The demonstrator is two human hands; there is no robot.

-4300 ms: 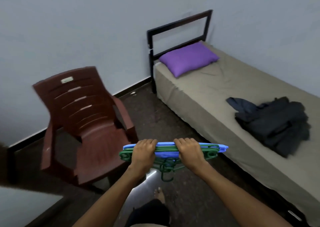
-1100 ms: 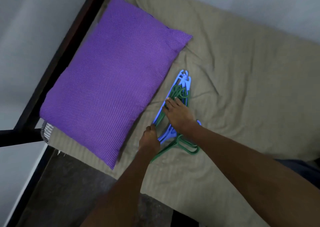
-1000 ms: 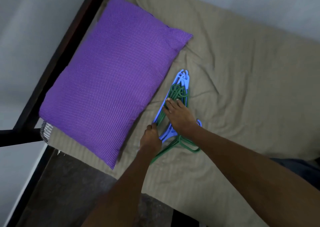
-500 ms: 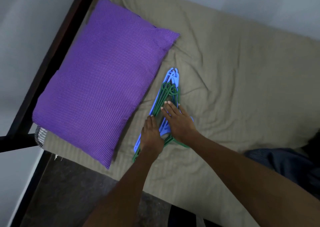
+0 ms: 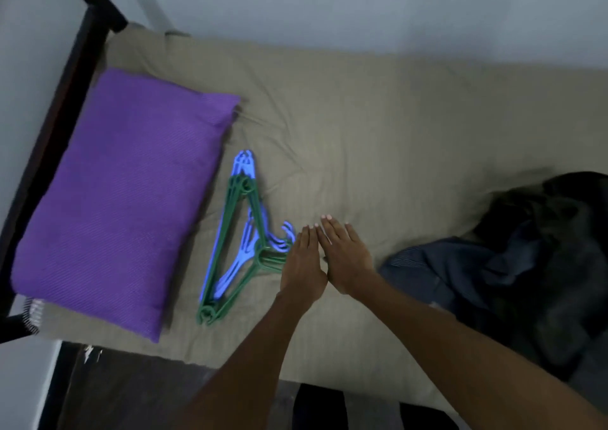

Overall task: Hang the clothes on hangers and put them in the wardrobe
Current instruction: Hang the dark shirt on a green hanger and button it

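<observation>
Several hangers (image 5: 237, 232), hooks toward clothes (image 5: 513, 265)

clothes (image 5: 543, 265): cut by right edge | hanger hooks (image 5: 279, 245): partly behind left hand (image 5: 302, 265)

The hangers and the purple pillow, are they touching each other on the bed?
Apart. The head view shows a strip of bare sheet between the hangers and the purple pillow along their whole length.

hands (image 5: 324, 262) off hangers (image 5: 237, 242), shifted right
</observation>
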